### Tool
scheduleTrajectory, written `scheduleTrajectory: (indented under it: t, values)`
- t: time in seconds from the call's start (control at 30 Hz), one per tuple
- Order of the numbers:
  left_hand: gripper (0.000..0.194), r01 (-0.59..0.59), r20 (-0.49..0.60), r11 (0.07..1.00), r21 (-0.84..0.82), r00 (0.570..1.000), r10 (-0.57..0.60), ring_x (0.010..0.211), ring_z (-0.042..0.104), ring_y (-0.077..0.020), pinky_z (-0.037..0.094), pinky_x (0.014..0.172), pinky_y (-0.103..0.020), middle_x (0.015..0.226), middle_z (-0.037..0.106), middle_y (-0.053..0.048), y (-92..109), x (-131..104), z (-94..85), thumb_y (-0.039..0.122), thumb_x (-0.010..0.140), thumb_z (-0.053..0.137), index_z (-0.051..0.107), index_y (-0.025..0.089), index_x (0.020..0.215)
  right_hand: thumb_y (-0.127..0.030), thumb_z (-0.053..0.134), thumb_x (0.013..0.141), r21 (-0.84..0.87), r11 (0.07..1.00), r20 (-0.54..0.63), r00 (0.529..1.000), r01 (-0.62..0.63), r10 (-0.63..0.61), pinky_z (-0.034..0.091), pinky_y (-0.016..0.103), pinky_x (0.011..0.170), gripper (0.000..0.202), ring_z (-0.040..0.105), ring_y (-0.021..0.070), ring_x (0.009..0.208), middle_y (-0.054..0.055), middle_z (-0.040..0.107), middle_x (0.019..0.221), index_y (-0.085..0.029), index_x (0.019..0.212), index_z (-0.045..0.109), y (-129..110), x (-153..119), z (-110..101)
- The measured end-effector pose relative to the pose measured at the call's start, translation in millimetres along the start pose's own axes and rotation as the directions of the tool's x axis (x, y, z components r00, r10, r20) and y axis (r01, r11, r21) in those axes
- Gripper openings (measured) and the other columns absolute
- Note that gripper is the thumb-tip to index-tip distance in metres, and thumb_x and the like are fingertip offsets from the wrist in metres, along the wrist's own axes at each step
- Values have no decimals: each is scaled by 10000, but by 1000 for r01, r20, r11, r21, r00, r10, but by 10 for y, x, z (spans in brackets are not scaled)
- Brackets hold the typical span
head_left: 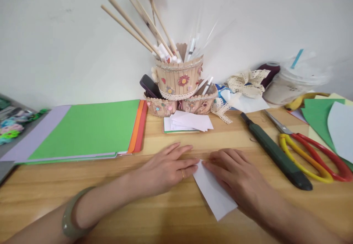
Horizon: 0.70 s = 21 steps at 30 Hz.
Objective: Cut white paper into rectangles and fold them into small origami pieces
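Observation:
A narrow piece of white paper (216,194) lies slantwise on the wooden table, its lower end pointing toward me. My left hand (168,168) comes in from the left, its fingers spread, with the thumb and a fingertip touching the paper's upper left corner. My right hand (237,176) rests along the right edge of the paper, fingers curled, its thumb and forefinger pressed on the upper end. The two hands nearly meet at that end. What lies under the right fingers is hidden.
Beyond the hands sits a small stack of white slips (190,121) before decorated stick holders (179,78). Coloured sheets (88,130) lie left. At right are a dark green cutter (275,152), scissors (311,155), cut papers (320,119) and a plastic cup (289,85).

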<state>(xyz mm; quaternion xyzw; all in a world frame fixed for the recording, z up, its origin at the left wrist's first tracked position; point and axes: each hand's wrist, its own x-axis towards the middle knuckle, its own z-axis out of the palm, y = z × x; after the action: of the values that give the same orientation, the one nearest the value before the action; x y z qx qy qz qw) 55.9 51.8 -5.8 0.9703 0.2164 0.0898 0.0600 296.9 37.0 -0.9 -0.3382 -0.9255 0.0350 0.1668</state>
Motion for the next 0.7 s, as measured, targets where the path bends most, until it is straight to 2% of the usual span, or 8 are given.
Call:
scheduleTrajectory:
  t: [0.1,0.2,0.27,0.4,0.57,0.63,0.7]
  values:
    - [355,2,-24,1000,-15,1000,-2,1331,249,-289,301,1036,-531,1327,506,-47,-11,-3,7,68,892,420,500,157,1226,-137,433,875,16,1000,-33,999,-1,2,432,391,747,230,524,218,859,85,614,902,-179,999,622,31,-40,-42]
    - [383,-9,-34,999,-40,999,7,1312,283,-290,312,1032,-519,1332,502,-36,-24,-1,11,49,853,451,516,161,1213,-111,442,858,59,998,-135,990,-31,38,428,357,703,215,527,187,785,69,605,840,-184,842,643,44,-53,-77]
    - [389,-4,-32,999,-45,999,3,1310,292,-283,306,1036,-520,1331,504,-31,-30,-1,16,40,847,452,524,167,1207,-92,416,857,97,994,-174,982,-55,71,436,335,664,243,521,175,759,78,587,841,-173,876,644,44,-36,-71]
    - [436,3,-27,999,-50,1000,-5,1339,238,-288,296,1042,-524,1347,485,-25,-41,-11,33,23,827,450,509,175,1231,-75,402,860,145,989,-40,998,-39,46,456,348,683,314,505,200,843,105,572,921,-170,1070,616,60,21,-15]
    - [464,23,19,998,-64,1000,-22,1359,185,-305,291,1051,-522,1358,468,-6,-52,-19,15,34,805,477,510,193,1240,-69,448,844,212,977,21,1000,15,-20,434,391,746,250,486,218,896,85,582,924,-187,971,627,155,-2,-66]
    - [437,30,33,997,-72,999,-27,1360,186,-299,301,1056,-495,1354,474,4,-56,-15,0,51,823,475,521,197,1232,-51,445,819,325,944,73,997,-52,30,447,356,750,224,492,205,926,81,553,964,-193,869,610,185,-31,-147]
    - [413,23,38,998,-65,999,-21,1361,188,-287,309,1060,-466,1354,475,9,-63,-11,-2,63,843,460,526,197,1228,-40,453,786,446,880,180,980,-163,91,464,313,755,215,498,187,969,76,516,1034,-204,844,580,191,-43,-240]
